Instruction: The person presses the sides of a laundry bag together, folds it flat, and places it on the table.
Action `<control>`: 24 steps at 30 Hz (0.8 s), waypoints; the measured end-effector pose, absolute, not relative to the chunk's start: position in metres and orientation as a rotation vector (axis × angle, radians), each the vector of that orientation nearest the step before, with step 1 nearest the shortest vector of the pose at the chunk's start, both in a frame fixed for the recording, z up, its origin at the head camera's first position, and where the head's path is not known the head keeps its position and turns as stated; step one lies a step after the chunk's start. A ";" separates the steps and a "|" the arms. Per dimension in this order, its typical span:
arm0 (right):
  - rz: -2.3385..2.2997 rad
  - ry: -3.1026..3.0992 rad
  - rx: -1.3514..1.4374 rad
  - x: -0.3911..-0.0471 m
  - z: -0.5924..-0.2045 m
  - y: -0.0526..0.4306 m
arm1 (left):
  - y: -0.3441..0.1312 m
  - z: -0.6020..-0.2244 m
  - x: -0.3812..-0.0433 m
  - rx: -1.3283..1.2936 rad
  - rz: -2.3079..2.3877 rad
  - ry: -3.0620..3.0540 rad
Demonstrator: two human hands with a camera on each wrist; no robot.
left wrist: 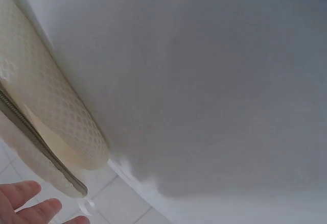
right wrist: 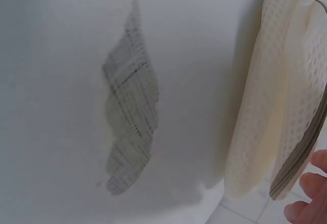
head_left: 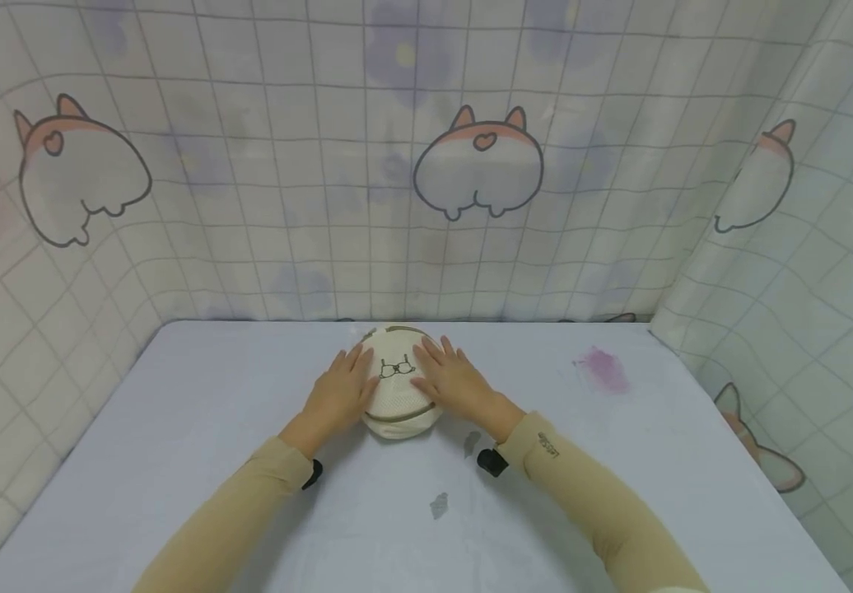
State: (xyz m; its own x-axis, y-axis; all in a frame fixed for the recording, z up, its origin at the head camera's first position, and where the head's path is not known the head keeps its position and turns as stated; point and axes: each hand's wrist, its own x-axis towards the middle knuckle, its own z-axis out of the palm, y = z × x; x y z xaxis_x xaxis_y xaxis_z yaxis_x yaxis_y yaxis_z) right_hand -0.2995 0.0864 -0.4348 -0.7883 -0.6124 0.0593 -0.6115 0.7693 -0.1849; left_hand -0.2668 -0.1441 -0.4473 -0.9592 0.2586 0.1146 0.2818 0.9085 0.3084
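A round, cream mesh bra wash bag (head_left: 398,394) sits toward the far edge of the table, with a line drawing of a bra on its lid. My left hand (head_left: 337,395) rests on its left side, fingers extended over the top. From the other side my right hand (head_left: 462,387) touches the lid with its fingers spread. In the left wrist view, a brownish zipper (left wrist: 41,140) runs round the honeycomb mesh wall (left wrist: 59,94). The right wrist view has the bag (right wrist: 253,127) at its right, with fingertips (right wrist: 310,185) beside the zipper.
A white cloth covers the table (head_left: 234,395). Grey patches (head_left: 439,506) mark it near the middle, and a pink stain (head_left: 604,370) lies at the right. Behind and at the sides hangs a checked curtain (head_left: 286,206) with cartoon animal prints.
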 end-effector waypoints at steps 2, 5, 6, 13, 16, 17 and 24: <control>-0.287 2.956 -1.007 -0.301 -0.436 0.084 | -0.142 -0.447 -0.270 -0.416 -0.493 -3.020; -0.269 2.960 -0.991 -0.303 -0.437 0.080 | -0.140 -0.446 -0.273 -0.399 -0.496 -3.063; -0.264 2.961 -0.990 -0.304 -0.438 0.078 | -0.139 -0.446 -0.274 -0.394 -0.499 -3.079; -0.322 2.909 -1.034 -0.307 -0.439 0.070 | -0.135 -0.447 -0.279 -0.433 -0.485 -3.102; -0.331 2.866 -1.033 -0.308 -0.443 0.068 | -0.135 -0.448 -0.280 -0.468 -0.486 -3.112; -0.325 2.860 -1.028 -0.309 -0.444 0.067 | -0.136 -0.449 -0.279 -0.480 -0.486 -3.116; -0.220 2.876 -0.998 -0.308 -0.449 0.065 | -0.138 -0.455 -0.279 -0.528 -0.414 -3.134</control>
